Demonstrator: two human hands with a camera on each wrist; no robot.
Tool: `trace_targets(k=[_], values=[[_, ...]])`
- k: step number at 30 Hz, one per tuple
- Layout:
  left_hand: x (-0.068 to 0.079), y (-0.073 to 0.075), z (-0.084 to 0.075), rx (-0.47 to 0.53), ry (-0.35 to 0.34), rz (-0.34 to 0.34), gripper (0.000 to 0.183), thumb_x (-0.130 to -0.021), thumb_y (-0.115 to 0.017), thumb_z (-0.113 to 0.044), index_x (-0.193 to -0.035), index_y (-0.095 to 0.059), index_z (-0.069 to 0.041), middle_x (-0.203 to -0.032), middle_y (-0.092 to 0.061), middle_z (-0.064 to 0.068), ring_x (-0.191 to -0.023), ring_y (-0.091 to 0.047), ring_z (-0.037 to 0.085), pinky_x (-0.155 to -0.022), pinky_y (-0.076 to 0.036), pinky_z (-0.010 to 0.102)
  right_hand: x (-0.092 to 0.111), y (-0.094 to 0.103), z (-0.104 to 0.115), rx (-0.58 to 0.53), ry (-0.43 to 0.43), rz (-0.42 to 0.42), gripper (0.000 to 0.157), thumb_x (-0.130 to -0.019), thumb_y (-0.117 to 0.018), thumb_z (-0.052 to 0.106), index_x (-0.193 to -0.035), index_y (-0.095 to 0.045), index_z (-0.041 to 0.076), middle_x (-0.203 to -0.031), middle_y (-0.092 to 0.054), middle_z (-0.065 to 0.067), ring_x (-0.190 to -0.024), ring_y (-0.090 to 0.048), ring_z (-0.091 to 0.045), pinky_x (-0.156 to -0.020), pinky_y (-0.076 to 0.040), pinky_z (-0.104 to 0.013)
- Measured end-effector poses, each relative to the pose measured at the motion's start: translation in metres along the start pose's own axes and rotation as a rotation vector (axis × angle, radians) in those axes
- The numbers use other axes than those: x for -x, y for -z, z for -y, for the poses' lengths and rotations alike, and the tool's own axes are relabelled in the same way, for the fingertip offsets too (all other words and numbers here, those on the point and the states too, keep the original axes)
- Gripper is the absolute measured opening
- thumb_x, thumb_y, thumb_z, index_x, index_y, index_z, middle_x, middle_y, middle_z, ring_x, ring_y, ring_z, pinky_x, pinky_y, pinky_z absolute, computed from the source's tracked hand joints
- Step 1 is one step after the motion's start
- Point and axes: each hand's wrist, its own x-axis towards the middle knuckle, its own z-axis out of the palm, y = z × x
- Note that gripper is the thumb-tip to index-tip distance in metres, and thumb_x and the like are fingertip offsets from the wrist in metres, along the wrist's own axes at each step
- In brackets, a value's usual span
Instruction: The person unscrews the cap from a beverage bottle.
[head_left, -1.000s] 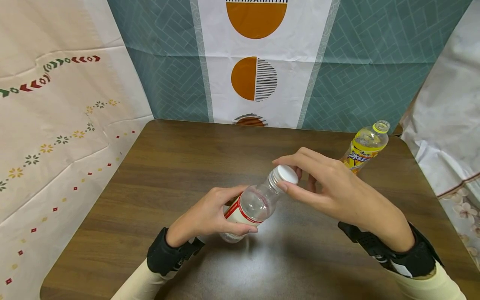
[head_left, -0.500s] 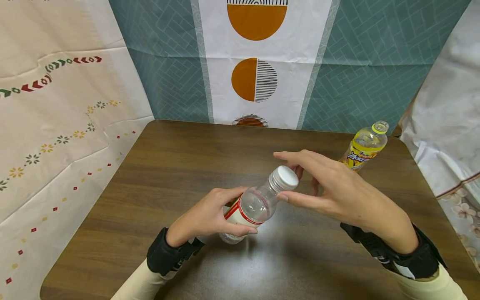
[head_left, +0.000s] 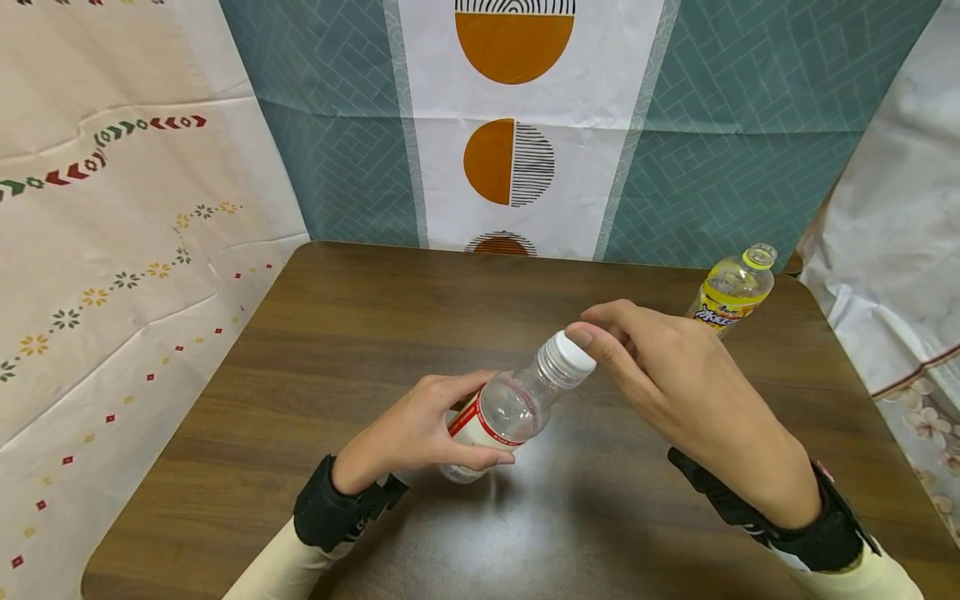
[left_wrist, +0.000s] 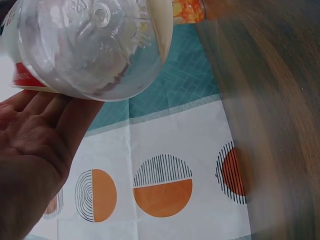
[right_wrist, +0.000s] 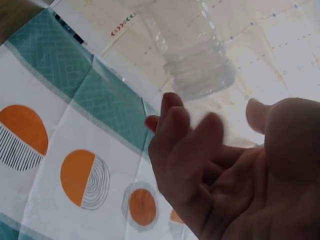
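A clear plastic bottle [head_left: 517, 404] with a red and white label leans to the right above the table. My left hand [head_left: 416, 429] grips it round the label, thumb on the near side. In the left wrist view, the bottle's ribbed base [left_wrist: 95, 55] fills the top. A white cap [head_left: 572, 353] sits on the neck. My right hand [head_left: 675, 375] is just right of the cap, its thumb near the cap's top. In the right wrist view, its fingers [right_wrist: 177, 135] are loosely bent, thumb apart, with nothing between them; the neck and cap [right_wrist: 200, 75] lie beyond the fingertips.
A second clear bottle [head_left: 731, 292], with a yellow label and no cap seen on its mouth, stands at the back right of the brown wooden table [head_left: 390, 308]. Patterned cloths [head_left: 352, 167] hang behind the table and along both sides.
My right hand's thumb has moved from the cap's lower side up to near its top, and the hand has turned. The left hand and bottle stay nearly still.
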Motion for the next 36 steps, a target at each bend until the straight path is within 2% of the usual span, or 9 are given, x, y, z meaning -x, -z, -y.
trace_targets(k=[3, 6, 9, 14, 18, 24, 30, 36], values=[[0.000, 0.000, 0.000, -0.013, 0.002, -0.008, 0.062, -0.070, -0.078, -0.045, -0.124, -0.055, -0.023, -0.095, -0.063, -0.015, -0.079, -0.059, 0.004, -0.064, -0.054, 0.027, 0.000, -0.004, 0.003, 0.013, -0.081, 0.013, 0.023, -0.095, -0.056, 0.033, -0.086, -0.067, 0.015, -0.060, -0.052, 0.010, -0.051, -0.044, -0.007, -0.047, -0.041, -0.027], [-0.001, 0.000, 0.000, -0.035, 0.001, -0.020, 0.062, -0.070, -0.078, -0.045, -0.124, -0.055, -0.024, -0.095, -0.063, -0.016, -0.077, -0.058, 0.003, -0.062, -0.054, 0.026, 0.000, -0.007, 0.006, 0.021, -0.153, 0.043, 0.036, -0.098, -0.050, 0.039, -0.074, -0.065, 0.015, -0.054, -0.049, 0.008, -0.048, -0.043, -0.010, -0.047, -0.040, -0.029], [-0.001, 0.000, 0.001, -0.059, -0.002, -0.026, 0.063, -0.070, -0.078, -0.045, -0.124, -0.055, -0.023, -0.094, -0.063, -0.016, -0.075, -0.057, 0.003, -0.060, -0.053, 0.026, -0.001, -0.009, 0.009, 0.032, -0.214, 0.075, 0.048, -0.098, -0.045, 0.044, -0.063, -0.059, 0.016, -0.050, -0.043, 0.005, -0.045, -0.040, -0.012, -0.045, -0.038, -0.031], [-0.002, 0.000, 0.001, -0.080, -0.004, -0.029, 0.062, -0.070, -0.078, -0.046, -0.123, -0.055, -0.022, -0.093, -0.062, -0.016, -0.074, -0.057, 0.003, -0.059, -0.053, 0.026, -0.003, -0.013, 0.011, 0.079, -0.268, 0.096, 0.054, -0.095, -0.044, 0.054, -0.062, -0.058, 0.014, -0.049, -0.046, 0.004, -0.046, -0.045, -0.014, -0.045, -0.039, -0.033], [-0.002, 0.001, 0.001, -0.087, 0.003, -0.026, 0.062, -0.071, -0.078, -0.046, -0.123, -0.055, -0.021, -0.094, -0.062, -0.016, -0.074, -0.057, 0.003, -0.059, -0.053, 0.025, -0.005, -0.017, 0.010, 0.091, -0.274, 0.099, 0.054, -0.091, -0.046, 0.060, -0.065, -0.058, 0.014, -0.048, -0.047, 0.004, -0.046, -0.047, -0.013, -0.046, -0.040, -0.033], [-0.001, 0.001, 0.002, -0.097, 0.010, -0.019, 0.063, -0.071, -0.077, -0.047, -0.124, -0.055, -0.020, -0.095, -0.063, -0.015, -0.075, -0.057, 0.002, -0.059, -0.054, 0.024, -0.006, -0.018, 0.009, 0.055, -0.245, 0.120, 0.050, -0.090, -0.049, 0.058, -0.067, -0.054, 0.015, -0.048, -0.044, 0.005, -0.044, -0.042, -0.010, -0.044, -0.038, -0.029], [-0.002, 0.001, 0.002, -0.071, 0.001, -0.019, 0.063, -0.071, -0.078, -0.045, -0.125, -0.055, -0.021, -0.096, -0.063, -0.014, -0.078, -0.058, 0.003, -0.062, -0.055, 0.027, -0.007, -0.012, 0.005, -0.022, -0.160, 0.156, 0.034, -0.092, -0.054, 0.046, -0.076, -0.054, 0.017, -0.055, -0.046, 0.007, -0.047, -0.042, -0.007, -0.043, -0.039, -0.027], [-0.004, 0.006, -0.015, -0.006, -0.009, -0.001, 0.062, -0.069, -0.083, -0.030, -0.123, -0.056, -0.014, -0.096, -0.065, -0.010, -0.081, -0.059, 0.004, -0.066, -0.055, 0.029, -0.006, -0.002, 0.002, -0.094, -0.012, 0.169, 0.013, -0.093, -0.058, 0.035, -0.093, -0.056, 0.022, -0.082, -0.054, 0.013, -0.068, -0.047, 0.000, -0.054, -0.045, -0.023]])
